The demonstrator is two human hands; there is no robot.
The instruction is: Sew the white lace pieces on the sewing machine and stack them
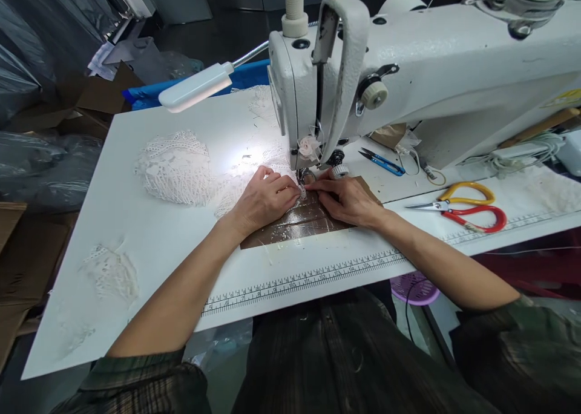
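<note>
White lace point(230, 197) at the presser foot point(300, 175) | bulk trails left, long axis looks roughly left to right from here | person's left hand point(265, 200) nearer that bulk, fingertips pinching the edge | right hand point(351, 200) reaching in from the right, grip I can't tell

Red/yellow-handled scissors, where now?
In the head view the scissors lie at right on the white table, right of the right hand, beside the printed ruler, blue snips farther back.
</note>
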